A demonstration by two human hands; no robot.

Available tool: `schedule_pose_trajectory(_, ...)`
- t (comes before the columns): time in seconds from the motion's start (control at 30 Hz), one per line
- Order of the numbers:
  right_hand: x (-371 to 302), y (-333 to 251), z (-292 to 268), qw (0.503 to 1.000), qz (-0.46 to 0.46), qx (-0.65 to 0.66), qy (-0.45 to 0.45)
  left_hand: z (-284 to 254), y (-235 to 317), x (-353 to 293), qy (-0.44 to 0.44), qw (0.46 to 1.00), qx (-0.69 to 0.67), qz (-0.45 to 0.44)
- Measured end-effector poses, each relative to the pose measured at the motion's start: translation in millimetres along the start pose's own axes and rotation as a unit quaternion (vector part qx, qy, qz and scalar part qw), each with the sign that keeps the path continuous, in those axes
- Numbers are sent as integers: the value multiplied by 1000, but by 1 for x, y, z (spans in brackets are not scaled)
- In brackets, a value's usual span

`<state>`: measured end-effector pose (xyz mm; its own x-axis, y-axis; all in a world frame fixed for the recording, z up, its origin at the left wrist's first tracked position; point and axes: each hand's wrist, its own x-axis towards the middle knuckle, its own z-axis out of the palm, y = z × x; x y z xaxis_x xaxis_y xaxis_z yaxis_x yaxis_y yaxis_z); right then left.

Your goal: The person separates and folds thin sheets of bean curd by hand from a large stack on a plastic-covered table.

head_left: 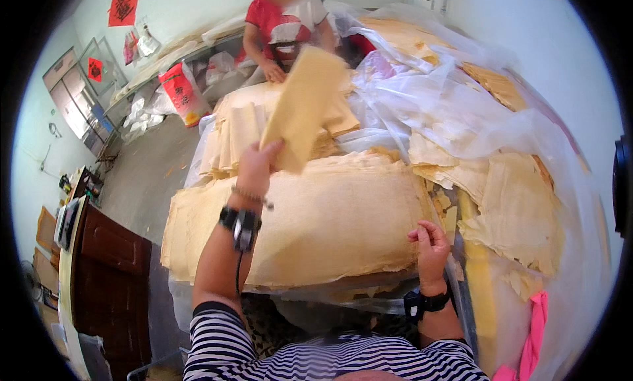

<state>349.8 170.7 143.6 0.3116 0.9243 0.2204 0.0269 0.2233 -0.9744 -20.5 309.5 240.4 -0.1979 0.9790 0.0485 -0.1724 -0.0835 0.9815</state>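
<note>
My left hand (pixel 256 170) is raised over the table, closed on the lower end of a folded tan sheet (pixel 308 104), thin and stiff-looking like dried bean-curd skin. The folded sheet stands tilted up and away from me. Right below lies a wide stack of similar tan sheets (pixel 330 226) with ragged edges. At the right end of that stack is my right hand (pixel 432 252), its fingers loosely bent and apart, with nothing visible in them. Behind the stack, a pile of folded sheets (pixel 231 133) partly disappears behind the held one.
Across the table stands a person (pixel 290 25), one hand on the far pile. Clear plastic sheeting (pixel 422 97) and more tan sheets (pixel 508 203) cover the right side. A pink cloth (pixel 535 335) hangs at lower right. A brown wooden cabinet (pixel 112 275) stands left; a red-and-white sack (pixel 183 94) sits farther back.
</note>
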Motion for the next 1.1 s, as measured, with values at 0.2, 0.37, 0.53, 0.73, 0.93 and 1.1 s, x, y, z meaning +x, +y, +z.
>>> schedule_pose_trajectory(0.2,-24,20,1,998,15,17,-63,-81,-80,114,151,908,383,-75)
schedule_pose_trajectory(0.37,-42,23,-26,996,6,-30,-82,-44,-73,29,55,936,331,104)
schedule_pose_trajectory(0.53,-68,25,-37,994,41,-20,-104,-19,-17,-141,-265,944,192,20)
schedule_pose_trajectory(0.73,-100,16,-39,987,36,-24,-156,-71,-49,-284,-542,795,235,-138)
schedule_pose_trajectory(0.93,-125,-2,-48,981,48,-31,-185,-139,-127,-350,-399,818,259,-325)
schedule_pose_trajectory(1.1,-142,-7,-41,980,69,-18,-184,-149,-143,-375,-273,881,245,-299)
